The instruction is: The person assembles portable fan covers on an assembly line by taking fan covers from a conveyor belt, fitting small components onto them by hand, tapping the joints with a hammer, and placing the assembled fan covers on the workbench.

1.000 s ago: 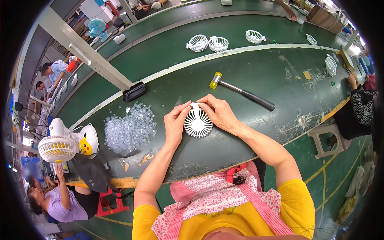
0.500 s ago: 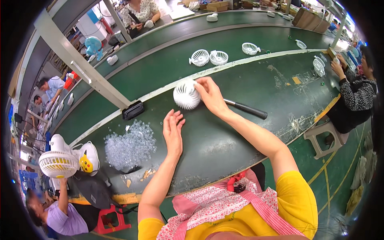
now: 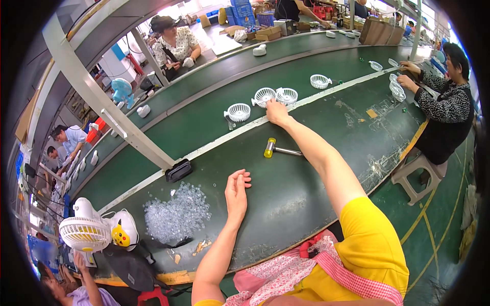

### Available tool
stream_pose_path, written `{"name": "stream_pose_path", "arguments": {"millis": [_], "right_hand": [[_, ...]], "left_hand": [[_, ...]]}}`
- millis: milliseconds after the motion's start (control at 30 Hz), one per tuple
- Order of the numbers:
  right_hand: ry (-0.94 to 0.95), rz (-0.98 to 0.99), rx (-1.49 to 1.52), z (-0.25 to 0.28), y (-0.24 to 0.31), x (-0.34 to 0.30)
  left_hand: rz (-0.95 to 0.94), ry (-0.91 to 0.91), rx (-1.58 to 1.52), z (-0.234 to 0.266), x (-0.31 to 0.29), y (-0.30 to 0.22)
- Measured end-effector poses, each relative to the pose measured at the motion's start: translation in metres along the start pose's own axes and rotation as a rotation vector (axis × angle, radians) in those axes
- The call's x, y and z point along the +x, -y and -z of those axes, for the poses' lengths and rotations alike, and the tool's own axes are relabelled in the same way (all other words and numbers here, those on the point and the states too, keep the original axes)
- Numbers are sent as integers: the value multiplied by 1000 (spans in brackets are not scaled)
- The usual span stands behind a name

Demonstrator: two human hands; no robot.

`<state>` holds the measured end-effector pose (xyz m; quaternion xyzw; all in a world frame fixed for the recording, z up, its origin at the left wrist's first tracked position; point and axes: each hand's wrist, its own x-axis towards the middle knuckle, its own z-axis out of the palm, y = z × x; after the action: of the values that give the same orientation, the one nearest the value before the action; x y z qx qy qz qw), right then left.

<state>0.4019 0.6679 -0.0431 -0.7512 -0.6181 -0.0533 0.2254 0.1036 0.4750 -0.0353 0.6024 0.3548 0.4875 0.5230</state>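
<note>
At the near edge of the green conveyor belt, my right hand has its fingers closed at the rim of a white fan grille. The fingertips are partly hidden. Touching that grille on the right is a second white grille, and another grille lies to the left. My left hand hovers empty over the dark worktop, its fingers loosely extended. Between my arms lies a mallet with yellow faces, its handle passing under my right forearm. Left of my left hand spreads a heap of small clear plastic pieces.
A black holder sits at the foot of a metal post. A white desk fan and a dark bag stand at left. Another grille lies farther along the belt. Co-workers sit at right, lower left and across the belt.
The grille my right hand was holding appears to be on the belt now. That hand has reached forward to another grille. My left hand stays low, and the mallet's head is uncovered.
</note>
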Motion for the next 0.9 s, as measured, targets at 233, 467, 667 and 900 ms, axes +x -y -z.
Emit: {"name": "stream_pose_path", "arguments": {"millis": [233, 467, 667, 900], "right_hand": [[-385, 244, 323, 30, -19, -35], [-247, 549, 604, 118, 42, -130], [148, 697, 493, 104, 68, -172], [157, 453, 846, 82, 85, -201]], "left_hand": [[-6, 24, 16, -2, -4, -4], [-492, -362, 360, 10, -2, -16], [-732, -22, 822, 14, -2, -25], [-671, 286, 991, -5, -12, -26]]}}
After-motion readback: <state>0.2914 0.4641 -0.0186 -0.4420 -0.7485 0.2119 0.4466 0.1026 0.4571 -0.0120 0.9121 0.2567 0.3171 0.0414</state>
